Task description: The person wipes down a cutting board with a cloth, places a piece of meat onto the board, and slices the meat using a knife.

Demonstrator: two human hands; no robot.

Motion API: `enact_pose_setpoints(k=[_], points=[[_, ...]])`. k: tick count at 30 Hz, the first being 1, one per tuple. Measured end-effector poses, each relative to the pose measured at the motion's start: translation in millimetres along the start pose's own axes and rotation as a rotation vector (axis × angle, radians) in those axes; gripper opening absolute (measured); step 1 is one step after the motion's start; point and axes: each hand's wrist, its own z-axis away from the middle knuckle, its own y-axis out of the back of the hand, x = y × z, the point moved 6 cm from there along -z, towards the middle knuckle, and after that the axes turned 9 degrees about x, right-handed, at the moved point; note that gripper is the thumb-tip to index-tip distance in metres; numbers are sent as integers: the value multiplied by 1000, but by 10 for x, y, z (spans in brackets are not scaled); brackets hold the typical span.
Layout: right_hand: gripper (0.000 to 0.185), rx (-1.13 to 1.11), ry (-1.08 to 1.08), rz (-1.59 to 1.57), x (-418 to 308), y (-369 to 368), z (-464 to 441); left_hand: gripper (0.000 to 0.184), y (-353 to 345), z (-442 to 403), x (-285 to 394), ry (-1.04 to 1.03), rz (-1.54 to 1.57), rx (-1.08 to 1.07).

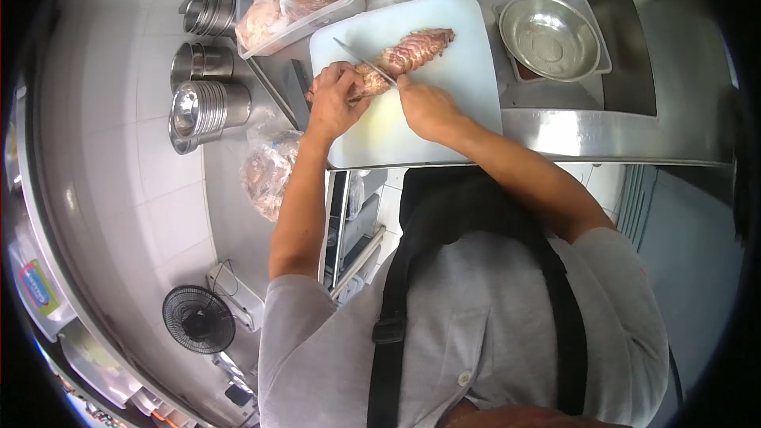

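A long piece of reddish-brown meat (414,49) lies slantwise on a white cutting board (444,123). Its far right part shows as overlapping slices; the near left part looks whole. My left hand (337,99) presses on that left part with curled fingers, hiding some of it. In my right hand (428,109) is a knife (363,58), its handle covered by my closed fingers. The blade crosses the meat just right of my left fingertips, its tip pointing to the upper left.
A clear plastic tub (354,1) of bagged meat stands behind the board. To the right, a metal bowl (547,40) rests in the sink area. Stacked steel cups (210,111) and a plastic bag of meat (268,170) are at left, with a black fan (198,319) lower down.
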Motion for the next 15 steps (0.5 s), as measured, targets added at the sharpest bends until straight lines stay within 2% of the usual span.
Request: enact_pose_setpoints(k=[3,9,12,15], points=[[25,31,37,28,3,116,-9,38,-14,-26,55,-14,-23,94],[21,18,81,37,50,116,48,24,57,-103,88,-48,178,229],[26,-34,10,74,73,-18,98,21,224,-332,118,23,150,390],[26,-14,29,60,13,-67,120,20,84,-774,130,72,69,-92]])
